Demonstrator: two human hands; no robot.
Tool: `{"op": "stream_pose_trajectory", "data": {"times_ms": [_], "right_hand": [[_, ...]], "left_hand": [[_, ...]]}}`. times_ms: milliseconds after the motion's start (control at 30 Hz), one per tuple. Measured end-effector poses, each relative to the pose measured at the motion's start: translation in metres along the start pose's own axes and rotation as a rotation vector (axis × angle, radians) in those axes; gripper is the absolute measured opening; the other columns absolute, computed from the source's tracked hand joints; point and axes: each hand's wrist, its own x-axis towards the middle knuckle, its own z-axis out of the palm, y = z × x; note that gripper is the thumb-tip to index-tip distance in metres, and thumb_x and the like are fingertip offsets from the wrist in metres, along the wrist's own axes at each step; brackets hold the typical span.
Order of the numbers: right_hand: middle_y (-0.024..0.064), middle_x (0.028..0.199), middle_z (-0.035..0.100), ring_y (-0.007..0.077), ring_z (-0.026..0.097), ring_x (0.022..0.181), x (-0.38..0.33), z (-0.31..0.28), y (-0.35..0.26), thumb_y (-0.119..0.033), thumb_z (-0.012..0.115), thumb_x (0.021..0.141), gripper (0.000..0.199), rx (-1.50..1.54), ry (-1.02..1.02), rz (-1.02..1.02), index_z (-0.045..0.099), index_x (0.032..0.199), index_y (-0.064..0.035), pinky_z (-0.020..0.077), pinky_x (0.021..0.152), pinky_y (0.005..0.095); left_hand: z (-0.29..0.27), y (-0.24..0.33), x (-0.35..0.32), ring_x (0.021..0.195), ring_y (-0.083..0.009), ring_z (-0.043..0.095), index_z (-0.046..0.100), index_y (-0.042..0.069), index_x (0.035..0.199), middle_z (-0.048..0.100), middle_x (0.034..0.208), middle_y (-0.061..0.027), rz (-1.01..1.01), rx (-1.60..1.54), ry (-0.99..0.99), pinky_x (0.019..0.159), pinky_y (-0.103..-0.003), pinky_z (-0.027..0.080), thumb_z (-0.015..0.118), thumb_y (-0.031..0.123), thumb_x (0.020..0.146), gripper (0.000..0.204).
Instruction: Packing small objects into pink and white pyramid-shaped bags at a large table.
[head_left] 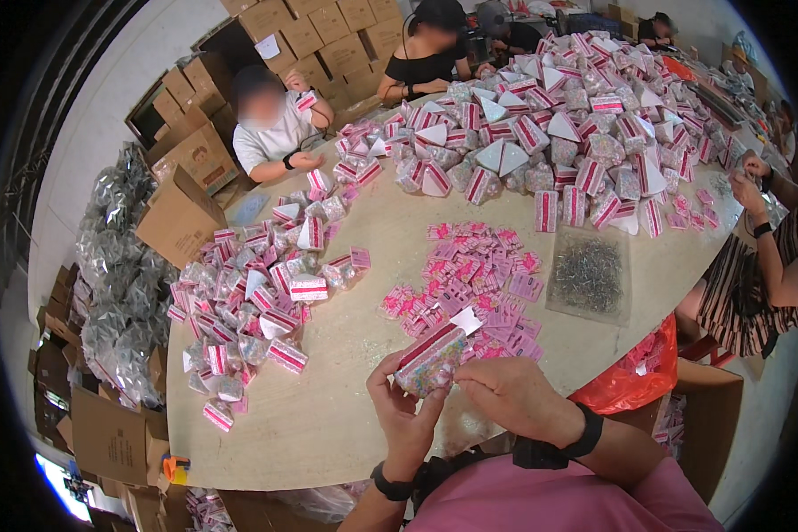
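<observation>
Near the front edge of the table, my left hand [405, 412] grips a small clear bag [430, 363] between thumb and fingers. The bag has pastel-coloured filling and a pink-and-white striped, wedge-like top. At the bag's right edge is my right hand [514, 395], its fingers curled in; whatever they pinch is hidden. Just beyond the bag lies a loose heap of pink printed cards [479, 266]. To the right of the cards, a shallow clear tray [631, 306] holds many thin metal pieces, too small to make out.
Similar bags form a pile [239, 310] at the left and a large mound [541, 124] at the back. Co-workers [279, 133] sit around the table [355, 426]. A red plastic bag [634, 372] and an open carton [714, 421] stand at my right; cartons [106, 434] line the left.
</observation>
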Motion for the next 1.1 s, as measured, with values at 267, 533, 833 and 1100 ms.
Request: {"op": "stream_pose_trajectory", "data": {"times_ms": [267,533,833,1100], "right_hand": [[0.0166,0.074,0.060,0.0331,0.060,0.068,0.0021,0.0016,0.0022,-0.011,0.055,0.084,0.014,-0.020,-0.016,0.039,0.063,0.093,-0.0032,0.0467,0.058,0.0375],[0.0162,0.075,0.061,0.0328,0.061,0.069,0.0024,0.0009,0.0036,-0.010,0.056,0.084,0.013,-0.021,-0.023,0.039,0.063,0.093,-0.0032,0.0475,0.059,0.0371],[0.0164,0.077,0.061,0.0340,0.061,0.071,0.0023,0.0021,0.0064,-0.011,0.055,0.084,0.014,-0.016,-0.035,0.052,0.063,0.093,-0.0045,0.0476,0.059,0.0381],[0.0160,0.077,0.061,0.0344,0.060,0.070,0.0020,0.0037,0.0079,-0.011,0.055,0.083,0.014,-0.053,-0.015,0.037,0.063,0.093,-0.0052,0.0472,0.058,0.0392]], "left_hand": [[-0.0033,-0.0044,0.0000,0.115,-0.0220,0.045,0.033,0.005,0.123,0.039,0.124,-0.0117,0.005,0.053,-0.008,0.093,-0.035,0.046,0.068,-0.006,0.073,0.062],[-0.0026,-0.0069,0.0004,0.115,-0.0221,0.045,0.032,0.005,0.124,0.039,0.125,-0.0117,0.001,0.037,-0.017,0.093,-0.035,0.046,0.067,-0.007,0.073,0.063],[-0.0025,-0.0070,0.0008,0.115,-0.0222,0.046,0.032,0.005,0.124,0.039,0.125,-0.0121,-0.041,0.021,-0.010,0.094,-0.035,0.045,0.067,-0.008,0.072,0.063],[-0.0050,-0.0100,0.0000,0.116,-0.0225,0.045,0.032,0.005,0.125,0.039,0.126,-0.0127,0.034,0.084,-0.028,0.096,-0.036,0.043,0.067,-0.008,0.073,0.064]]}}
